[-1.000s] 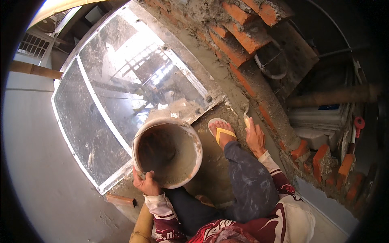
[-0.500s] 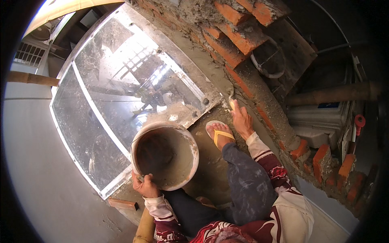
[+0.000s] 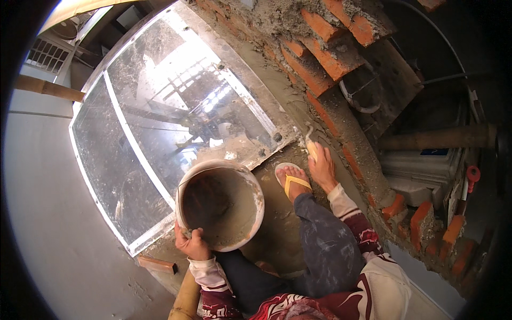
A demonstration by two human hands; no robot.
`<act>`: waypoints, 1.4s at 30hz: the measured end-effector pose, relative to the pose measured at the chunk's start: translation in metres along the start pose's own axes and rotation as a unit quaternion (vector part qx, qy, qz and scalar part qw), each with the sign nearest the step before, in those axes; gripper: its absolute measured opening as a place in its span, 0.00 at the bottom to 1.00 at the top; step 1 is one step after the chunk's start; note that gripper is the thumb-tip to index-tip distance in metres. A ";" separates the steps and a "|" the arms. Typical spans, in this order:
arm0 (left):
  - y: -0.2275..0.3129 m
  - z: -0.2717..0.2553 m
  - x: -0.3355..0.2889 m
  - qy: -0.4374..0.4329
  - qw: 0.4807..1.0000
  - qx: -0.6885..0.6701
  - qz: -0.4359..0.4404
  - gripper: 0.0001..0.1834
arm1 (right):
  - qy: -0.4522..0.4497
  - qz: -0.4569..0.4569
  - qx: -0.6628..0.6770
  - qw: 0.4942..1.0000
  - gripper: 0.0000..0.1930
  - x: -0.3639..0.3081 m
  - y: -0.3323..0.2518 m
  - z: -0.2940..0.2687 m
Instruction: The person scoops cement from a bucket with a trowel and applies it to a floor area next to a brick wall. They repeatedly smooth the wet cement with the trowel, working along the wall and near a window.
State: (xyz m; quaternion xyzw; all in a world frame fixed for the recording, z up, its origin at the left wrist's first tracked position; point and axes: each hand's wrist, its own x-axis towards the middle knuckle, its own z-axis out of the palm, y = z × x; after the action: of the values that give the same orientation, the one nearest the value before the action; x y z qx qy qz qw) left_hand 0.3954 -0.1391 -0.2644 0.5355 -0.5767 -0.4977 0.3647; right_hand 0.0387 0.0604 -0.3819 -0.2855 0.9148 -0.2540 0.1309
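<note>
Head view, itemised from the bucket outward
Bucket: round, pale, mortar-smeared inside, grey wet mix in its bottom; sits on the mortar-coated ledge just in front of the person's knees, its far rim overlapping the glass pane's near corner
Left hand: fingers closed over the bucket's near rim, thumb outside
Right hand: closed around a small trowel (handle pale, blade mostly hidden), pressed to the mortar at the foot of the brick wall
Foot in yellow-strapped sandal: between bucket and right hand, flat on the ledge
Glass pane: large, framed, dusty, spattered with mortar at the bucket end
Wooden pole: lying well to the right
</note>
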 end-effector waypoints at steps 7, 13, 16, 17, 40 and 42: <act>0.008 0.001 0.000 -0.007 1.000 -0.011 -0.009 0.29 | -0.071 0.017 -0.039 0.997 0.28 0.042 -0.004 0.016; 0.003 0.002 0.000 -0.005 1.000 -0.003 -0.007 0.27 | -0.020 0.039 -0.011 0.999 0.27 0.059 -0.024 0.011; 0.002 0.000 -0.001 -0.008 1.000 -0.001 -0.022 0.27 | 0.020 0.035 0.006 0.999 0.28 0.054 -0.017 0.012; 0.002 0.000 -0.001 -0.010 1.000 0.000 -0.026 0.27 | 0.034 0.030 0.013 0.999 0.28 0.050 -0.013 0.012; 0.007 -0.001 -0.004 0.015 0.999 0.031 -0.002 0.26 | 0.027 0.023 0.024 0.999 0.30 0.087 -0.034 0.037; 0.005 -0.001 -0.004 0.017 0.999 0.032 0.015 0.26 | 0.028 0.040 0.047 0.998 0.31 0.076 -0.031 0.031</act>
State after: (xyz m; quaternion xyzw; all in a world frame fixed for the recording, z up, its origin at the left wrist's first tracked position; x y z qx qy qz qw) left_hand 0.3955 -0.1354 -0.2591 0.5463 -0.5938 -0.4648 0.3646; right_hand 0.0036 -0.0183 -0.3977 -0.2351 0.9159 -0.2991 0.1282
